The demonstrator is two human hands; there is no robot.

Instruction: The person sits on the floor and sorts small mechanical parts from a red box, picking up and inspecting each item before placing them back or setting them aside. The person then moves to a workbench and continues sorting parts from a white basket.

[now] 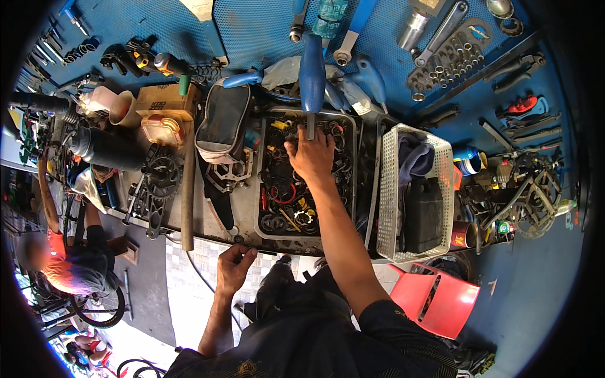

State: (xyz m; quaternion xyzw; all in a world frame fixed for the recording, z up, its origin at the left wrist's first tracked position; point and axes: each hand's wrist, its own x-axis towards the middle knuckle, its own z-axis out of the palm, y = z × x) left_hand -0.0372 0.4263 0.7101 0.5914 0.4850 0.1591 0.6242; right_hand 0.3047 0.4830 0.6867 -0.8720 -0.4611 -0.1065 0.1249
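My right hand (313, 154) reaches over the far part of a metal tray (259, 217) full of small dark bicycle parts. Its fingers are stretched and somewhat apart, over or touching the parts; the tips are partly hidden behind the shaft of a blue-handled tool (312, 72). Among the parts lie a red ring (287, 194), a pale toothed ring (305, 218) and several yellow pieces. My left hand (233, 268) is just off the bench's front edge, left of the tray. Its fingers are curled with the thumb against them; whatever they hold is too small to make out.
Left of the tray are a black pouch (224, 116), a metal pedal (232, 172), a tube (188, 195) and a crankset (162, 173). A white basket (386, 208) with a black jug (423, 214) stands right. Tools hang behind. A red chair (435, 296) and another person (69, 264) are nearby.
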